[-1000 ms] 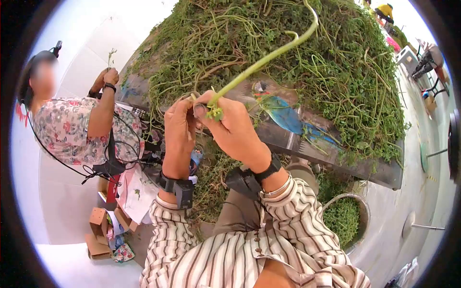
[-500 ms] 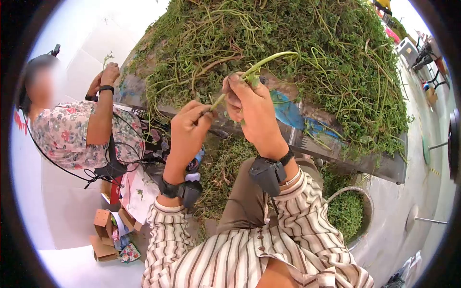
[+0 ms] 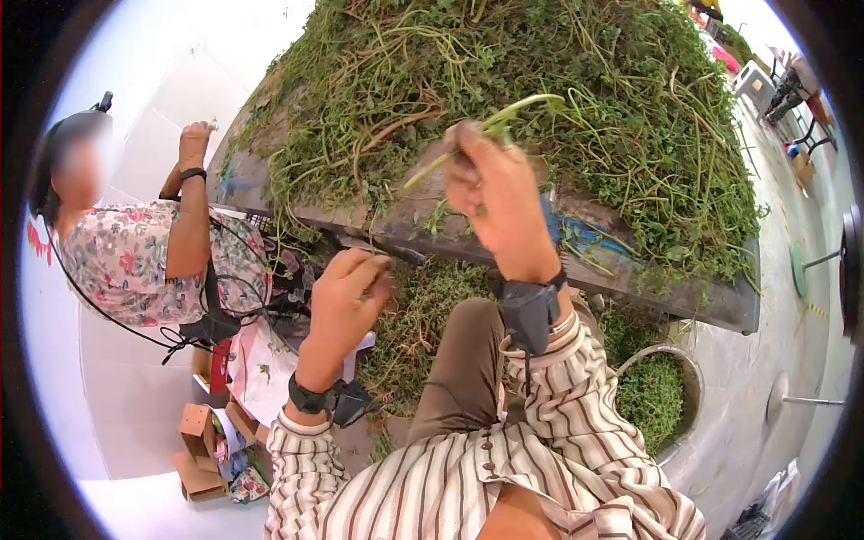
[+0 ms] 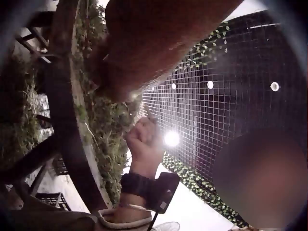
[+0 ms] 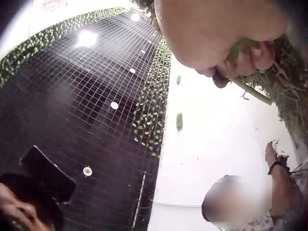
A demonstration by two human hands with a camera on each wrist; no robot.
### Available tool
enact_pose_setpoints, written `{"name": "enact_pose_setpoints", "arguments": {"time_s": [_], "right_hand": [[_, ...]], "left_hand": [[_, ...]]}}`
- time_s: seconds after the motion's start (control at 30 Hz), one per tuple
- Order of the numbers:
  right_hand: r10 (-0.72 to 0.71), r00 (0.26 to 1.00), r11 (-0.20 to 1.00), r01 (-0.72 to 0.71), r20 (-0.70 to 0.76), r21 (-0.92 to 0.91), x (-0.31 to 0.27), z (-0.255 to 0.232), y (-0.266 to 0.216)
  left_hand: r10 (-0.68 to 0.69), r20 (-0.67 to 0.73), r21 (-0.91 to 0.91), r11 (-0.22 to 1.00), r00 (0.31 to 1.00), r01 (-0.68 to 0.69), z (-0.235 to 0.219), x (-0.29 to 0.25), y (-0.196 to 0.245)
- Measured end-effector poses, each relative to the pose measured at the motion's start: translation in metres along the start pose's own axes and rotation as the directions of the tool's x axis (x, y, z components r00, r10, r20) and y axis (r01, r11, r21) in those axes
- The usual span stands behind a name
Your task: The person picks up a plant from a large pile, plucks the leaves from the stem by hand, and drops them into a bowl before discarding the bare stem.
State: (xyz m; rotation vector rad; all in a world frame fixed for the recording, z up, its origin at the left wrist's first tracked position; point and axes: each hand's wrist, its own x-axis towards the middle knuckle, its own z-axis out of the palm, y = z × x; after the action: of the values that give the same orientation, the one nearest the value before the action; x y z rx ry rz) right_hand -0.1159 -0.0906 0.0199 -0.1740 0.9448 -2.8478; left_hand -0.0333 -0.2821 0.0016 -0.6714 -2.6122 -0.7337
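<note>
My right hand point(image 3: 504, 202) pinches a green plant stem point(image 3: 524, 105) between thumb and fingers, over the table's near edge. The stem's bent end reaches up and right, and its other end sticks out to the left. In the right wrist view a length of the stem point(image 5: 260, 95) shows beyond the fingers. Lower and to the left, apart from the stem, is my left hand point(image 3: 342, 301) with bent fingers. Its fingertips are blurred, and I cannot tell whether they hold a scrap. A large heap of leafy green stems point(image 3: 621, 135) covers the table.
The dark table edge point(image 3: 666, 310) runs in front of me. A round tub point(image 3: 688, 378) of greens stands at lower right, and more cut greens point(image 3: 414, 333) lie below the table. Another person point(image 3: 135, 243) works at left, near cardboard boxes point(image 3: 198, 450).
Both hands met at the stem, then drew apart. My left hand has come off the stem and moved down and left; the right hand has moved right with the stem.
</note>
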Motion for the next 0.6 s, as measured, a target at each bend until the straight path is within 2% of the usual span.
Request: {"name": "enact_pose_setpoints", "arguments": {"time_s": [0.03, 0.07, 0.17, 0.2, 0.3, 0.5, 0.53, 0.6], "right_hand": [[0.016, 0.999, 0.997, -0.018, -0.029, -0.076, -0.001, 0.003, 0.002], [0.043, 0.998, 0.995, -0.038, 0.053, -0.087, 0.000, -0.002, 0.007], [0.020, 0.997, 0.986, -0.007, 0.077, -0.169, -0.002, 0.001, 0.014], [0.023, 1.000, 0.979, -0.022, 0.006, -0.204, -0.004, 0.005, 0.016], [0.011, 0.998, 0.970, 0.004, 0.060, -0.245, -0.005, 0.004, 0.016], [0.005, 0.998, 0.949, 0.014, 0.059, -0.316, -0.003, 0.002, 0.016], [-0.017, 0.997, 0.951, 0.038, 0.071, -0.307, 0.000, -0.001, 0.022], [-0.026, 0.999, 0.887, 0.036, 0.027, -0.460, -0.005, 0.002, 0.016]], "left_hand": [[-0.106, -0.002, 0.020, 0.994, 0.994, 0.106, -0.001, -0.002, -0.005], [-0.120, 0.020, 0.042, 0.992, 0.993, 0.119, -0.002, -0.005, -0.007], [-0.152, 0.079, 0.060, 0.987, 0.985, 0.148, 0.001, -0.017, -0.011], [-0.184, 0.094, 0.048, 0.982, 0.978, 0.180, 0.002, -0.018, -0.010], [-0.180, 0.067, 0.038, 0.983, 0.981, 0.178, 0.005, -0.022, -0.012], [-0.210, 0.022, -0.068, 0.975, 0.978, 0.211, 0.009, -0.020, -0.009], [-0.185, 0.052, -0.085, 0.978, 0.981, 0.189, 0.009, -0.019, -0.009], [-0.247, 0.053, -0.033, 0.968, 0.967, 0.249, 0.010, -0.019, -0.008]]}}
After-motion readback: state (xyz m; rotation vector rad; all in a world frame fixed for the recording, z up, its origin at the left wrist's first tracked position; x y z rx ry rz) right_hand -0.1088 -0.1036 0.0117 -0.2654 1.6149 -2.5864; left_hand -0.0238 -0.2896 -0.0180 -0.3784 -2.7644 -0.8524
